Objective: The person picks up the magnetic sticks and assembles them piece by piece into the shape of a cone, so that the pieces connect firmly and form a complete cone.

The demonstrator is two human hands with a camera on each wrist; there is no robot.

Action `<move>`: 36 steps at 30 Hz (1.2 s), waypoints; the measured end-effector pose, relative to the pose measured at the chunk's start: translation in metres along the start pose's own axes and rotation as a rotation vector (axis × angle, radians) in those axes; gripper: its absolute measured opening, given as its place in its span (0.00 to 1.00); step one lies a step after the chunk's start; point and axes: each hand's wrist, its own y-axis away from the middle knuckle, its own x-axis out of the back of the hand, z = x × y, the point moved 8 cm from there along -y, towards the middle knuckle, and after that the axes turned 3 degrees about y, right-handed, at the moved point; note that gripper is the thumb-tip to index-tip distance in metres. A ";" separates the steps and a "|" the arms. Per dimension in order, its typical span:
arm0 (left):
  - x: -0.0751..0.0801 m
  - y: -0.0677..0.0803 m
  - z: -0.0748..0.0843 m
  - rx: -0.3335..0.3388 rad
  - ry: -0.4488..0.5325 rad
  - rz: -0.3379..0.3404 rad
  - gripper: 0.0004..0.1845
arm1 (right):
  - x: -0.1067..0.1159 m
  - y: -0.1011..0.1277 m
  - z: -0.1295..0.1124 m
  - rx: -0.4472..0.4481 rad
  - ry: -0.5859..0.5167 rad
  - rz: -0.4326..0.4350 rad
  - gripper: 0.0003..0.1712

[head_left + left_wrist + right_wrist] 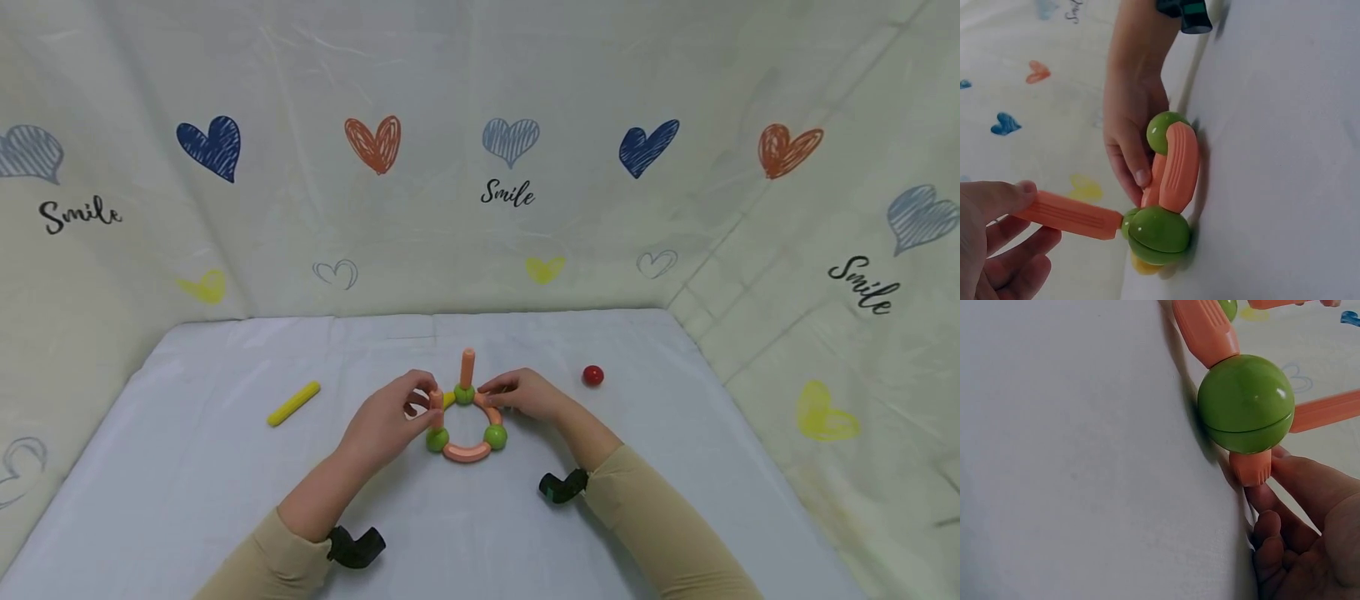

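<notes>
A ring of orange curved pieces (467,452) joined by green balls (495,436) lies on the white-covered desk (187,467), near its middle. From the far ball an orange stick (467,367) stands upright. A second orange stick (436,408) rises from the near-left ball (437,439); in the left wrist view it juts out sideways from that ball.

The left hand (390,421) pinches the free end of this second stick between thumb and curled fingers (1004,197). The right hand (525,393) rests on the desk at the ring's far right side, its fingers (1310,487) curled against an orange curved piece beside a green ball; whether they truly grip it or only touch it is hard to tell, though it looks like a pinch.

A bit of yellow shows just behind the ring between the hands, too hidden to identify. A yellow stick (294,403) lies well apart to the left, and a red ball (592,376) sits near the right hand.
</notes>
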 end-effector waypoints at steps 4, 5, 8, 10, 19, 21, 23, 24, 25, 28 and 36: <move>-0.006 0.000 -0.001 0.011 -0.022 -0.030 0.17 | 0.000 -0.001 0.000 0.002 -0.006 -0.002 0.14; -0.007 0.000 -0.001 0.014 -0.023 -0.038 0.16 | 0.000 -0.001 0.000 0.002 -0.009 -0.002 0.14; -0.009 -0.001 -0.001 0.009 -0.028 -0.055 0.17 | 0.000 -0.002 0.001 0.005 -0.015 0.000 0.14; -0.008 -0.001 0.001 0.002 -0.030 -0.051 0.19 | 0.000 -0.002 0.001 0.006 -0.017 0.001 0.14; 0.002 0.001 0.003 -0.043 -0.025 0.005 0.25 | -0.001 0.001 -0.001 -0.015 -0.016 -0.002 0.13; 0.002 0.002 -0.001 -0.041 -0.020 0.005 0.24 | -0.001 0.001 -0.001 -0.013 -0.013 -0.001 0.13; 0.001 0.003 -0.006 -0.030 -0.013 -0.001 0.25 | -0.001 0.001 -0.001 -0.009 -0.011 0.001 0.14; 0.001 0.004 -0.009 -0.017 -0.014 -0.007 0.25 | 0.000 0.001 -0.001 -0.009 -0.010 0.002 0.13; 0.000 0.005 -0.012 -0.007 -0.016 -0.014 0.25 | 0.000 0.001 -0.001 -0.009 -0.009 0.003 0.13; -0.003 0.009 -0.022 0.036 -0.036 -0.036 0.24 | 0.000 0.001 -0.001 -0.009 -0.008 0.003 0.13; -0.019 0.016 -0.051 0.154 -0.098 -0.142 0.24 | -0.001 0.001 -0.001 0.002 -0.008 0.005 0.13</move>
